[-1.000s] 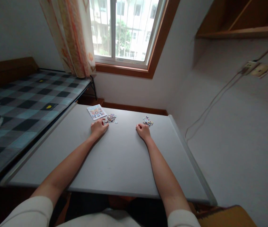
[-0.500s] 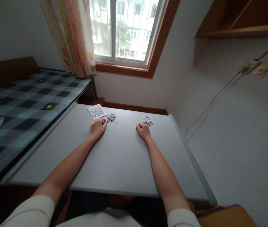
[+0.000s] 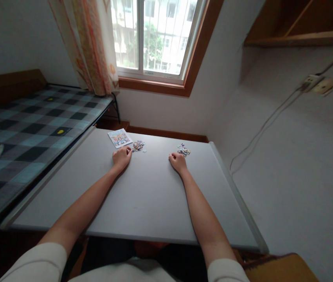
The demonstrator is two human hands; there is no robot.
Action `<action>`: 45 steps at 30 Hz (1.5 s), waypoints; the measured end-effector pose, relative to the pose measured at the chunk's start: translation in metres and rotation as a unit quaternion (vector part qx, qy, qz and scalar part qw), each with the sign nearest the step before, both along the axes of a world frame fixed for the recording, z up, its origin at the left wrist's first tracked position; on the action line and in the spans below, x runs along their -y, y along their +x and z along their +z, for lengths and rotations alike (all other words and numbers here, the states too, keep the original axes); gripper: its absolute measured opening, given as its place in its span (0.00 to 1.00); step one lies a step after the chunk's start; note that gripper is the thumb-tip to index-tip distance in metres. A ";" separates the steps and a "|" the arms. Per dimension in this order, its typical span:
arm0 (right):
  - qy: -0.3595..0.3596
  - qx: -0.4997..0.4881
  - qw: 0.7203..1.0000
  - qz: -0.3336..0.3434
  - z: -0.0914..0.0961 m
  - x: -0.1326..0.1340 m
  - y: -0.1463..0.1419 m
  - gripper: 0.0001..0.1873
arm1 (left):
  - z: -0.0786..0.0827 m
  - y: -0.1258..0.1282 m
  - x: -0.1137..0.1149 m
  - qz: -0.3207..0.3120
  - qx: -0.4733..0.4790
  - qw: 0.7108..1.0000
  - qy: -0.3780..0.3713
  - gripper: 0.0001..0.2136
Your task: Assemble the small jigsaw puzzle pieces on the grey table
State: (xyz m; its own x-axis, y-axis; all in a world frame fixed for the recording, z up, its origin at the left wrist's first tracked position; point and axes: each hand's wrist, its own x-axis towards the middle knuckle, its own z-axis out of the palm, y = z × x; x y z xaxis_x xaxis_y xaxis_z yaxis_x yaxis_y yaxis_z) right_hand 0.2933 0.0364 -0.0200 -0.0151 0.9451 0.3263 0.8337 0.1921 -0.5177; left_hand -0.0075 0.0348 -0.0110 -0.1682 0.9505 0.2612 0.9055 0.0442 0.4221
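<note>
Both my forearms lie on a grey table [image 3: 143, 203]. My left hand [image 3: 121, 157] rests on the tabletop with its fingers curled, just short of a small heap of puzzle pieces [image 3: 138, 146]. A printed picture card [image 3: 119, 138] lies flat to the left of that heap. My right hand [image 3: 178, 162] is curled into a loose fist beside a second small heap of puzzle pieces [image 3: 183, 149]. Whether either hand holds a piece is hidden by the curled fingers.
A bed with a checked blue and black cover [image 3: 28, 133] runs along the table's left side. A window [image 3: 151, 37] with a patterned curtain [image 3: 88, 43] is behind the table. A white wall with a socket and cable [image 3: 313, 83] is on the right, under a wooden shelf [image 3: 298, 37].
My left hand drew back slightly from the left heap of pieces and its fingers curled in more. My right hand stayed in place.
</note>
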 end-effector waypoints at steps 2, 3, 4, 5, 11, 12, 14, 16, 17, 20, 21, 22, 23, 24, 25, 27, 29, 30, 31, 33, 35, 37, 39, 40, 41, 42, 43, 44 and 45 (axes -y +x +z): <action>0.004 0.000 1.000 0.000 -0.001 0.000 0.000 0.18 | 0.001 0.000 0.000 0.001 0.000 1.000 -0.006 0.10; 0.006 0.001 1.000 0.001 -0.001 -0.001 0.000 0.18 | 0.001 0.001 0.000 0.001 -0.001 1.000 -0.007 0.10; 0.008 0.001 1.000 0.001 -0.001 -0.001 0.001 0.18 | 0.002 0.001 0.000 0.003 -0.002 1.000 -0.009 0.10; 0.009 0.001 1.000 0.002 -0.002 -0.001 0.001 0.18 | 0.002 0.001 0.001 0.004 -0.003 1.000 -0.013 0.09; 0.008 0.001 1.000 0.002 -0.001 -0.001 0.001 0.18 | 0.004 0.002 0.001 0.008 -0.002 1.000 -0.021 0.09; 0.008 0.002 1.000 0.002 -0.001 -0.001 0.001 0.18 | 0.004 0.002 0.001 0.008 -0.001 1.000 -0.020 0.09; 0.006 0.001 1.000 0.003 0.000 -0.001 0.001 0.18 | 0.004 0.001 0.000 0.007 0.000 1.000 -0.018 0.09; 0.004 0.000 1.000 0.003 0.000 0.000 0.000 0.18 | 0.003 0.001 0.000 0.005 0.001 1.000 -0.017 0.09; 0.004 -0.001 1.000 0.002 0.000 0.000 0.000 0.18 | 0.003 0.001 0.000 0.005 0.002 1.000 -0.016 0.09; 0.004 -0.002 1.000 0.001 0.000 0.000 0.000 0.18 | 0.002 0.001 -0.001 0.002 0.003 1.000 -0.011 0.08; 0.005 -0.002 1.000 0.001 0.000 0.000 0.000 0.18 | 0.002 0.001 -0.001 0.001 0.003 1.000 -0.009 0.09; 0.005 -0.002 1.000 0.001 0.000 0.000 0.000 0.18 | 0.001 0.001 -0.001 -0.001 0.004 1.000 -0.008 0.09; 0.006 -0.002 1.000 0.001 0.000 0.000 0.001 0.18 | 0.001 0.000 -0.001 -0.001 0.006 1.000 -0.008 0.09; 0.007 -0.003 1.000 0.001 0.000 0.000 0.001 0.18 | 0.001 0.000 -0.002 -0.001 0.007 1.000 -0.007 0.09; 0.008 -0.004 1.000 0.001 0.000 0.000 0.001 0.18 | 0.000 0.000 -0.002 -0.001 0.008 1.000 -0.006 0.08; 0.009 -0.006 1.000 0.002 -0.001 0.000 0.001 0.18 | -0.001 0.000 -0.002 -0.002 0.009 1.000 -0.002 0.08; 0.010 -0.007 1.000 0.002 -0.001 0.000 0.001 0.18 | -0.001 -0.001 -0.002 -0.004 0.009 1.000 0.002 0.08; 0.010 -0.007 1.000 0.002 -0.002 -0.001 0.001 0.18 | -0.001 -0.001 -0.002 -0.005 0.010 1.000 0.003 0.08; 0.011 -0.006 1.000 0.001 -0.002 -0.001 0.001 0.18 | -0.001 -0.001 -0.002 -0.005 0.011 1.000 0.004 0.08; 0.013 -0.005 1.000 0.002 -0.003 -0.001 0.001 0.18 | -0.001 -0.001 -0.002 -0.003 0.015 1.000 0.003 0.08; 0.015 -0.005 1.000 0.005 -0.004 -0.001 0.002 0.18 | -0.001 -0.001 -0.003 0.000 0.021 1.000 -0.001 0.08; 0.016 -0.006 1.000 0.008 -0.004 -0.001 0.002 0.18 | -0.002 -0.002 -0.004 0.006 0.030 0.999 -0.010 0.08; 0.015 -0.006 1.000 0.008 -0.004 -0.001 0.002 0.18 | -0.003 -0.003 -0.005 0.008 0.039 0.999 -0.015 0.08; 0.014 -0.004 1.000 0.007 -0.003 -0.001 0.002 0.18 | -0.003 -0.003 -0.005 0.007 0.043 0.999 -0.015 0.07; 0.012 -0.003 1.000 0.006 -0.003 -0.001 0.002 0.18 | -0.003 -0.003 -0.006 0.004 0.046 0.999 -0.015 0.07; 0.010 -0.002 1.000 0.004 -0.002 -0.001 0.001 0.18 | -0.003 -0.003 -0.006 0.001 0.048 0.999 -0.014 0.07; 0.009 -0.001 1.000 0.003 -0.002 -0.001 0.001 0.17 | -0.002 -0.003 -0.006 -0.003 0.049 0.999 -0.013 0.07; 0.009 0.000 1.000 0.002 -0.001 -0.001 0.001 0.17 | -0.002 -0.003 -0.006 -0.007 0.048 0.999 -0.013 0.07; 0.009 0.000 1.000 0.001 -0.001 -0.001 0.001 0.17 | -0.002 -0.004 -0.006 -0.013 0.047 0.999 -0.012 0.07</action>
State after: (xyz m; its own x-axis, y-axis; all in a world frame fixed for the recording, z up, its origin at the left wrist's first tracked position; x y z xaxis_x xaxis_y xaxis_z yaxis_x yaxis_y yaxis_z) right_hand 0.2941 0.0371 -0.0211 -0.0173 0.9392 0.3428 0.8334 0.2030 -0.5141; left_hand -0.0110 0.0406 -0.0129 -0.1653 0.9607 0.2231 0.8626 0.0312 0.5050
